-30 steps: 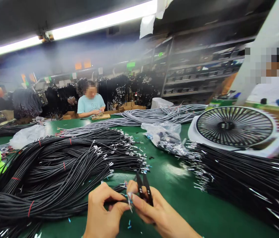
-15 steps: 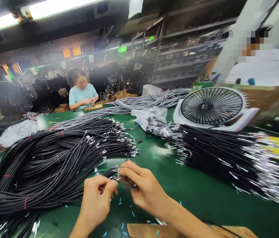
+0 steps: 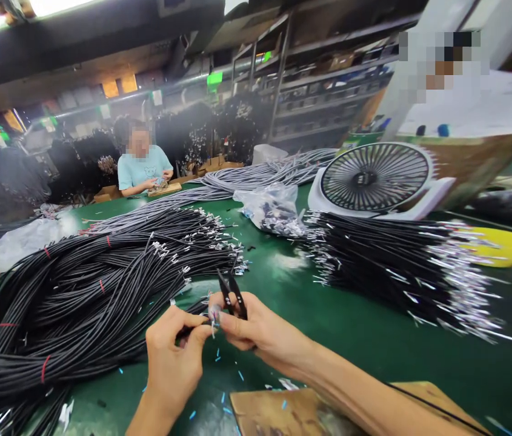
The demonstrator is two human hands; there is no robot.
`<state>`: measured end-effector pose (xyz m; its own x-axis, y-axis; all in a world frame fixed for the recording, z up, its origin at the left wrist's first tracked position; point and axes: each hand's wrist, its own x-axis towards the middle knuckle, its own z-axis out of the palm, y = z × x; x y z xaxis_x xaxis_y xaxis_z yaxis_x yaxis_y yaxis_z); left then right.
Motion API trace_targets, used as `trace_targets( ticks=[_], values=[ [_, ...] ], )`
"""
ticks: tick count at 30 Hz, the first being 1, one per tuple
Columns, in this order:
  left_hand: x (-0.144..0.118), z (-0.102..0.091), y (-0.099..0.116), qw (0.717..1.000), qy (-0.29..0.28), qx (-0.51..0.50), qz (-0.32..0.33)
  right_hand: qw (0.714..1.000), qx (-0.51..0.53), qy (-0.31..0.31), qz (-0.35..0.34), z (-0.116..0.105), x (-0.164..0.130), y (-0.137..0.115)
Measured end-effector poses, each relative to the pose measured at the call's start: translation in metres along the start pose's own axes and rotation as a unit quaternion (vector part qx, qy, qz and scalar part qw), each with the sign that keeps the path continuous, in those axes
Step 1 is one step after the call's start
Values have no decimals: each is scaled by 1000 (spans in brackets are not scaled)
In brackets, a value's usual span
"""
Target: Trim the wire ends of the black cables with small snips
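Cable (image 3: 191,330) end looks thin and bendy — left hand (image 3: 171,357) pinches it near the tip, right hand (image 3: 256,330) grips small snips (image 3: 232,293).

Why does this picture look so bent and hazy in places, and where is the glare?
Head view: the wide lens bows the shelving and stretches the edges; a ceiling tube light burns out white; its glare shines on the green table; the far room looks hazy; the right cable pile smears toward the edge, while both hands stay fairly sharp.
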<state>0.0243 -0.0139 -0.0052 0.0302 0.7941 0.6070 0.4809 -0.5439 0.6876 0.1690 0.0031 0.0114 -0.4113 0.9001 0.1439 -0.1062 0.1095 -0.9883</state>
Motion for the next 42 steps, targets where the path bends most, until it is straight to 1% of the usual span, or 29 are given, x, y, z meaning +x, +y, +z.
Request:
trace_targets(
  ticks=[1, 2, 3, 4, 5, 6, 7, 8, 9, 10, 11, 15, 16, 18, 19, 20, 23, 26, 28, 30, 33, 39, 42],
  values=[
    [1, -1, 0, 999, -21, -17, -24, 999, -29, 2, -33, 0, 0, 1],
    [2, -1, 0, 997, -47, -33, -50, 992, -86, 18, -87, -1, -1, 2],
    [2, -2, 0, 993, -75, -48, -78, 974, -162, 42, -152, -2, -1, 4],
    [3, -3, 0, 988, -100, -62, -104, 943, -245, 65, -217, -3, -3, 6],
    [4, -4, 1, 982, -123, -76, -126, 903, -321, 83, -272, -4, -4, 9],
    [4, -5, 2, 976, -139, -87, -142, 865, -381, 93, -312, -4, -5, 12],
    [5, -6, 3, 973, -148, -95, -152, 836, -422, 100, -337, -5, -5, 14],
    [5, -6, 4, 971, -152, -99, -157, 817, -446, 106, -350, -5, -6, 15],
    [5, -7, 4, 970, -152, -99, -159, 807, -459, 115, -354, -5, -6, 15],
    [5, -8, 5, 970, -151, -99, -161, 802, -464, 132, -353, -6, -5, 13],
    [5, -8, 5, 969, -153, -98, -165, 799, -462, 163, -348, -7, -5, 11],
    [5, -11, 5, 964, -144, -101, -197, 785, -407, 370, -285, -13, -2, 0],
    [5, -11, 4, 965, -137, -101, -200, 794, -391, 371, -281, -13, -2, -2],
    [5, -11, 3, 967, -125, -106, -195, 829, -370, 298, -295, -13, -3, -3],
    [5, -11, 2, 967, -125, -112, -192, 843, -361, 264, -300, -11, -4, -3],
    [5, -10, 1, 967, -126, -118, -189, 852, -352, 246, -301, -10, -4, -2],
    [4, -10, 0, 965, -131, -127, -187, 870, -329, 236, -281, -5, -7, 0],
    [3, -10, 1, 965, -131, -128, -189, 895, -309, 190, -259, -3, -9, -1],
    [3, -10, 2, 965, -134, -127, -187, 906, -302, 163, -248, -4, -9, -1],
    [4, -11, 4, 965, -142, -119, -184, 909, -300, 148, -248, -5, -9, -2],
    [4, -11, 6, 965, -147, -108, -191, 906, -304, 134, -261, -7, -8, -3],
    [3, -9, 9, 971, -121, -75, -193, 873, -345, 139, -315, -7, -10, -2],
    [2, -8, 8, 973, -109, -77, -187, 867, -342, 148, -331, -7, -11, 0]
  ],
)
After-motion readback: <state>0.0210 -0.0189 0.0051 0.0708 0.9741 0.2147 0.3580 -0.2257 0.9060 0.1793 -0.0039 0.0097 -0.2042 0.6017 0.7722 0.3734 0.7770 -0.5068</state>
